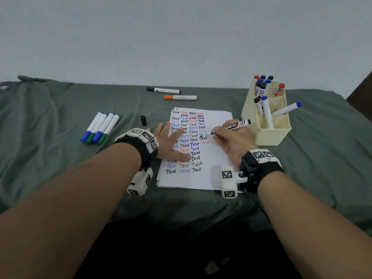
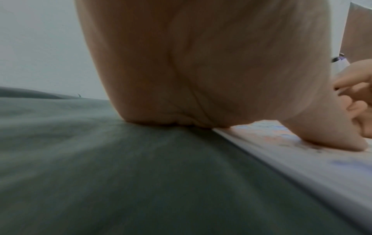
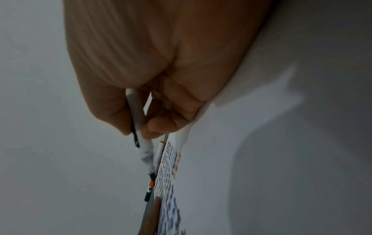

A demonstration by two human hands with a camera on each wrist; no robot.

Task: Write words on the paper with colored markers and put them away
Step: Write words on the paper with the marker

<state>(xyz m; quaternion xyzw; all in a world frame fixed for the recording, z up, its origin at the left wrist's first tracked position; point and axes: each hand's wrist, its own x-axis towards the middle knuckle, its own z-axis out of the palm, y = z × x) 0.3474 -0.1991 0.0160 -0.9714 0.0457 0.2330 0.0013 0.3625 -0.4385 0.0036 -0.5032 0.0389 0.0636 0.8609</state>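
Head view: four markers (image 1: pixel 100 128) lie left, two (image 1: pixel 172 94) behind paper (image 1: pixel 209 174).

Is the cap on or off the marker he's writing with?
Off. The marker in the right hand shows its bare tip; a loose black cap lies nearby.

Six markers lying on the cloth (image 1: pixel 100 127), one held (image 1: pixel 231 126), one loose cap (image 1: pixel 143 120), one organizer (image 1: pixel 267 117).

Left hand (image 1: pixel 171 142) flat, fingers spread; right hand (image 1: pixel 231 144) fingers pinched.
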